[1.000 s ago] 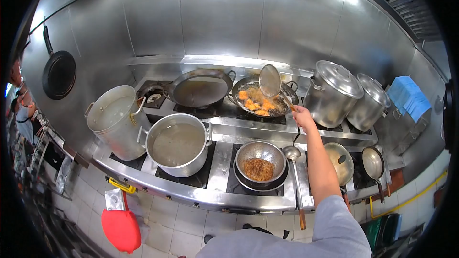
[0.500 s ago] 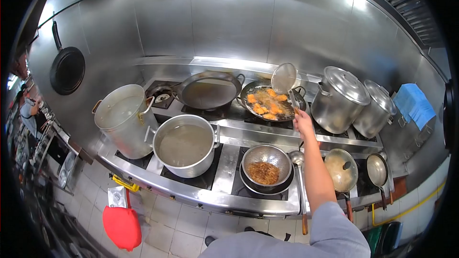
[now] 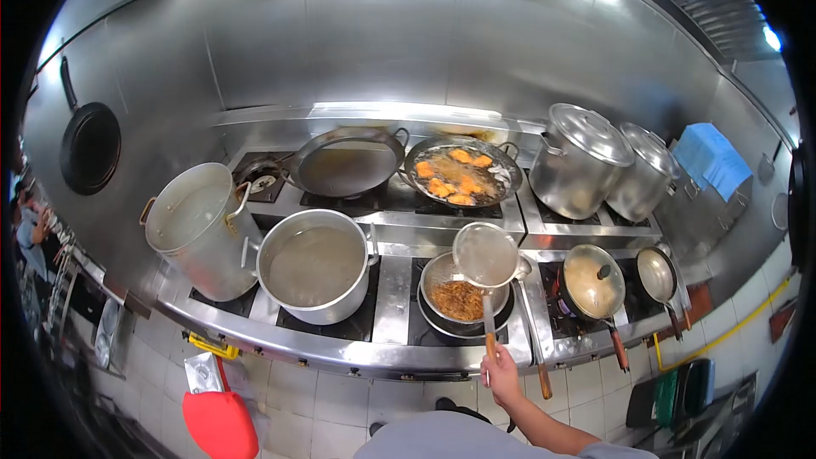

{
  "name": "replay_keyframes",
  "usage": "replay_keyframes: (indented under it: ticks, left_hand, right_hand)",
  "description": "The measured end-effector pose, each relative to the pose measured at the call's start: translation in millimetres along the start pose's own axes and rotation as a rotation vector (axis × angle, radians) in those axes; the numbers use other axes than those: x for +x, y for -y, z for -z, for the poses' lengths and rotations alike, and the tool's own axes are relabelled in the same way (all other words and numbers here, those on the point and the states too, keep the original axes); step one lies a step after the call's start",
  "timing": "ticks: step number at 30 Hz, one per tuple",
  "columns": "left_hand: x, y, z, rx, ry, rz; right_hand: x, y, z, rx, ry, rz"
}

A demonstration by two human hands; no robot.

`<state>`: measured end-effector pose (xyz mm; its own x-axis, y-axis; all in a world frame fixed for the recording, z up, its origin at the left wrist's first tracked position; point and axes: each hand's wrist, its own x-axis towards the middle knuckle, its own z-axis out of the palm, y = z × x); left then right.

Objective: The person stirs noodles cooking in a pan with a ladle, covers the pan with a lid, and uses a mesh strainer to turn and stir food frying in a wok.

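My right hand [image 3: 501, 374] is closed round the wooden handle of a round mesh skimmer [image 3: 485, 255]. The skimmer's head hangs over the right side of a metal bowl [image 3: 438, 276] that holds brown fried bits [image 3: 457, 299]. Behind, orange pieces [image 3: 442, 188] float in bubbling oil in a black wok [image 3: 418, 153]. A ladle [image 3: 529, 310] with a wooden handle lies just right of the bowl. My left hand is out of view.
Large open pots [image 3: 314, 259] [image 3: 200, 212] of liquid stand at left, with a second wok [image 3: 344, 166] behind. Lidded pots [image 3: 578, 161] stand at back right, pans [image 3: 593, 280] at front right. A red-covered object [image 3: 219, 423] is below the stove. A person [image 3: 31, 234] is at far left.
My right hand has pulled back toward my body, bringing the skimmer from above the oil wok to above the bowl. The camera view has shifted slightly.
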<state>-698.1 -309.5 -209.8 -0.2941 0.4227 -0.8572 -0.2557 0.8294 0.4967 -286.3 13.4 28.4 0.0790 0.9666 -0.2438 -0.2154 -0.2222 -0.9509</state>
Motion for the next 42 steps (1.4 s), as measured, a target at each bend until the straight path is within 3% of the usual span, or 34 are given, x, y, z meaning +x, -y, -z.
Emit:
replay_keyframes:
  ticks: [5,11,14,16,20,23,29,30,35,39,40,41,42]
  left_hand:
    - [108.6,-46.4,19.5,0.184,0.079,-0.02]
    - [127.0,-127.4,-30.4,0.259,0.137,-0.214]
    - [117.0,-138.2,-61.0,0.285,0.192,-0.223]
    - [106.5,-132.7,-79.1,0.247,0.215,-0.221]
    - [100.2,-82.1,-90.1,0.355,0.273,-0.197]
    - [76.9,-32.9,-83.3,0.261,0.187,-0.165]
    - [10.8,62.7,-49.8,0.288,0.087,0.014]
    - [-3.4,75.1,-45.2,0.283,0.082,0.089]
    - [-41.0,150.8,-55.2,0.179,0.044,0.085]
    - [-96.2,181.7,-105.3,0.33,0.029,-0.102]
    - [-67.2,220.7,-106.8,0.465,0.0,-0.302]
    - [-67.6,234.8,-101.3,0.461,-0.007,-0.301]
    - [-68.9,243.5,-96.6,0.637,0.003,-0.524]
  right_hand:
    - [-13.8,-12.0,-11.4,0.069,0.108,-0.191]
    - [-32.6,-2.9,-12.9,0.057,0.111,-0.242]
    - [-49.6,-9.1,2.6,0.177,0.087,-0.295]
    - [-55.7,-33.3,28.1,0.061,0.074,-0.404]
    - [-77.3,-94.7,81.7,-0.51,0.245,-0.611]
    - [-89.2,-155.2,131.2,-0.848,0.398,-0.703]
    - [-108.1,-189.8,230.4,-0.835,0.307,-0.855]
    - [-111.2,-194.6,246.9,-0.828,0.273,-0.831]
    - [-121.8,-221.1,301.4,-0.839,0.251,-0.767]
    - [-141.1,-247.1,314.4,-0.971,0.429,-0.789]
    - [-149.3,-251.3,313.5,-0.972,0.441,-0.791]
    - [-156.6,-256.1,310.1,-0.917,0.443,-0.79]
    - [-161.9,-259.3,305.5,-0.862,0.443,-0.787]
